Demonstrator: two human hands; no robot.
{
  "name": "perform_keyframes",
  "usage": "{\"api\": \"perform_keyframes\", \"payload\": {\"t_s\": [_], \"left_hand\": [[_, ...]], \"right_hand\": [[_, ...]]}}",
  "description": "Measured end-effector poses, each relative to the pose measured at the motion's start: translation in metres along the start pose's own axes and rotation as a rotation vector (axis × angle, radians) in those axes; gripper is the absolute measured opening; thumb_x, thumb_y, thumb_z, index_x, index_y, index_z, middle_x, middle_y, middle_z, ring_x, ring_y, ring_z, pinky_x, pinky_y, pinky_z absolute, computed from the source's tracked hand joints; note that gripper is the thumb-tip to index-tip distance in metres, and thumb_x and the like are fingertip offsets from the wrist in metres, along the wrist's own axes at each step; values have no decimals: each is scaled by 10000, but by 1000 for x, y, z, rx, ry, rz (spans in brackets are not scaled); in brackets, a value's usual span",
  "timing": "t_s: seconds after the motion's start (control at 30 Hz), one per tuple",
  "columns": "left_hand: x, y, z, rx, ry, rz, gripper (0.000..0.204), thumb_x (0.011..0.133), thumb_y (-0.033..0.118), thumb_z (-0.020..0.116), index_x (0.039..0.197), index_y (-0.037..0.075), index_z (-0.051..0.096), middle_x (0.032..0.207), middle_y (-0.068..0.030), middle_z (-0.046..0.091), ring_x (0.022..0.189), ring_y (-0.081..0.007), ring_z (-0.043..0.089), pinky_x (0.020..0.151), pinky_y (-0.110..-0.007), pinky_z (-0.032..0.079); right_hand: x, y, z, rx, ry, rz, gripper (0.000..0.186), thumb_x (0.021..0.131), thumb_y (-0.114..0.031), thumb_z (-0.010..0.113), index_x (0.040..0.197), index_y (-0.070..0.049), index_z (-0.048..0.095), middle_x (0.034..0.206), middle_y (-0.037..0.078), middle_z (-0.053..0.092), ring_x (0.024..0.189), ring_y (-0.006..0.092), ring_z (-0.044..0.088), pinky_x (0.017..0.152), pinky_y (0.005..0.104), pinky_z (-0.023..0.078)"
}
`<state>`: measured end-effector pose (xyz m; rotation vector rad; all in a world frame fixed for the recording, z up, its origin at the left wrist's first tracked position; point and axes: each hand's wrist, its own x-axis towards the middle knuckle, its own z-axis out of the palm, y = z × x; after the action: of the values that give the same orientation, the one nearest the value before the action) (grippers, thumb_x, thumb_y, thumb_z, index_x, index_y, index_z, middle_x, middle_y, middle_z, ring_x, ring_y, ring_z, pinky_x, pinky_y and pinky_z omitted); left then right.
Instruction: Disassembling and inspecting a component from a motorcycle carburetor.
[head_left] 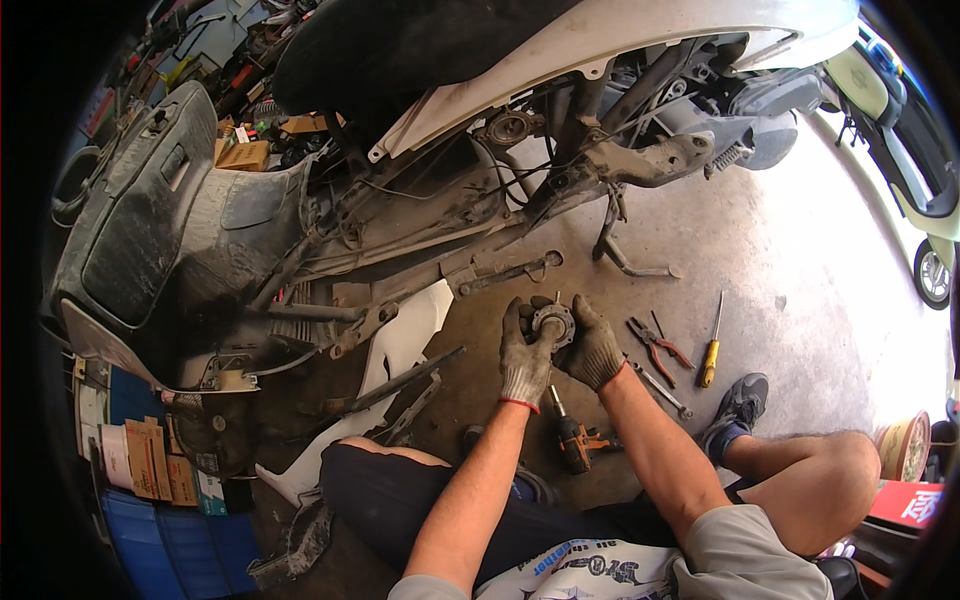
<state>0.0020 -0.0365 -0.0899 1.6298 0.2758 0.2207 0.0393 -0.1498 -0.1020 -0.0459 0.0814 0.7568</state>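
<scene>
Both hands wear grey knit work gloves and grip a round, flanged metal part in front of me. My left hand holds it from the left, thumb across its face; my right hand is wrapped round its right side. Below them lies an orange-and-black cordless drill with a long socket attachment. Right of my hands on the concrete are red-handled pliers, a wrench and a yellow-handled screwdriver.
A partly stripped scooter spans the top and left, its stand on the floor. A loose white panel lies left of me. Boxes and blue bins fill the lower left. Another scooter stands at the right.
</scene>
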Motion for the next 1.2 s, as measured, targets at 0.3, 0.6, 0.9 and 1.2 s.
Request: {"api": "perform_keyframes", "payload": {"t_s": [0.3, 0.6, 0.9, 1.2], "left_hand": [[-2, 5, 1, -19, -4, -27, 668, 882, 86, 679, 1426, -29, 309, 1159, -80, 555, 1064, -174, 557, 936, -302, 478], [-4, 5, 1, -202, -13, -52, 615, 941, 154, 628, 1441, -18, 316, 1187, -70, 575, 1078, -156, 563, 943, -290, 466], [-1, 3, -1, -241, 17, -30, 529, 980, 168, 573, 1424, -20, 354, 1158, -69, 587, 1044, -137, 566, 931, -268, 471], [1, -2, -6, -78, 38, 22, 539, 998, 322, 518, 1402, -19, 416, 1336, -146, 514, 1208, -223, 515, 1023, -331, 419]], "right_hand": [[1, -1, -2, 3, 12, -2, 614, 991, -497, 413, 1315, 17, 500, 1289, 198, 585, 1163, 324, 577, 1062, 463, 416], [2, -2, -8, -15, 17, 1, 624, 1009, -504, 359, 1313, 20, 508, 1279, 185, 596, 1169, 304, 577, 1055, 459, 420], [4, -1, -14, -21, -11, 8, 664, 975, -526, 418, 1348, 20, 479, 1355, 189, 546, 1251, 318, 525, 1101, 477, 366], [4, 0, -13, -9, 23, 14, 673, 977, -538, 405, 1370, 4, 470, 1378, 153, 537, 1269, 295, 512, 1104, 479, 360]]}}
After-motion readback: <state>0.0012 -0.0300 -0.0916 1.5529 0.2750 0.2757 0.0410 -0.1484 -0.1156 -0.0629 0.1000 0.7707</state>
